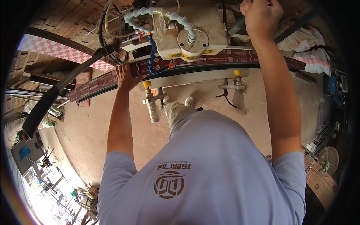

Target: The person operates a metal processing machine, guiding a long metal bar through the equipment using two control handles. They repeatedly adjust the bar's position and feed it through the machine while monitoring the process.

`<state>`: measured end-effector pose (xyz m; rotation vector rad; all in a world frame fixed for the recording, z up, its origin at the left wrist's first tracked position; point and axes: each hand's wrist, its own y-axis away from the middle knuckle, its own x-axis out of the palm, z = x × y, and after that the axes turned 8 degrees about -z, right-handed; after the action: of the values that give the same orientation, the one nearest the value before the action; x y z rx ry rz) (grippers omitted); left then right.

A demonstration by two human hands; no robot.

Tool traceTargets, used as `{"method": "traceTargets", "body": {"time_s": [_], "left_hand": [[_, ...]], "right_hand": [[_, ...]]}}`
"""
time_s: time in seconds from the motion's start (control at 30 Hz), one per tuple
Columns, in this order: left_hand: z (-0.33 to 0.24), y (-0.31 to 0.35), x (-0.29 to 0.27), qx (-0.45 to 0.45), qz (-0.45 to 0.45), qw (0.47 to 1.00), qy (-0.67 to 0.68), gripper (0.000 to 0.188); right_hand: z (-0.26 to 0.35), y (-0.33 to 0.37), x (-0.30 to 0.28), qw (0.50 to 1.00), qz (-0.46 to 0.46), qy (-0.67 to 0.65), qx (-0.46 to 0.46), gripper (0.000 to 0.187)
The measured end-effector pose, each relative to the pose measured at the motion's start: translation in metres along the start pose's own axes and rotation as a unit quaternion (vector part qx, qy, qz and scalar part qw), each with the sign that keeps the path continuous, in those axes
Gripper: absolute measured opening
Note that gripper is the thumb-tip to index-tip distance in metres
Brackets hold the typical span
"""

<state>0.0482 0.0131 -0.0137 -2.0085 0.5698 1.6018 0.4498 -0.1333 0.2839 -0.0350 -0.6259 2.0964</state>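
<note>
A long aluminium profile (99, 84) with dark red printed film lies across the machine bed, its edge black. My left hand (126, 77) rests on it left of the machine head, fingers spread and pressed flat. Raised at the upper right, my right hand (263, 17) is closed round a handle, mostly hidden by the fingers; a small pinkish-red bit shows at the top. Over the profile's middle sits the pale machine head (213, 35) with a round cap. A blue jointed hose (152, 54) with an orange nozzle points down at the profile.
Two clamps with yellow caps, the left (147, 84) and the right (237, 72), stand at the bed's near edge. A black padded arm (45, 107) slants across the left. Stacked profiles (33, 93) lie farther left. A round fan (328, 161) stands at the right.
</note>
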Motion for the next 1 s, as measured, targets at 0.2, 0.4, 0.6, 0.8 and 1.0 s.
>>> {"method": "traceTargets", "body": {"time_s": [0.2,0.4,0.6,0.8,1.0], "left_hand": [[0.0,0.003,0.001,0.009,-0.029,0.999,0.015,0.109],[-0.001,0.002,-0.003,0.014,-0.044,0.998,0.04,0.108],[0.001,0.004,0.002,0.022,-0.057,0.998,0.011,0.11],[0.004,0.004,0.002,0.021,-0.044,0.999,0.011,0.111],[0.002,0.003,0.003,0.019,-0.045,0.999,0.01,0.111]], "right_hand": [[0.003,-0.001,-0.004,0.999,-0.018,0.02,0.017,0.035],[0.007,-0.003,-0.012,1.0,-0.014,0.023,0.013,0.033],[0.005,-0.003,-0.014,1.0,-0.003,0.015,0.011,0.032],[0.008,-0.001,-0.015,1.0,-0.008,0.022,0.018,0.032],[0.011,0.002,-0.014,0.999,-0.012,0.018,0.025,0.032]]}}
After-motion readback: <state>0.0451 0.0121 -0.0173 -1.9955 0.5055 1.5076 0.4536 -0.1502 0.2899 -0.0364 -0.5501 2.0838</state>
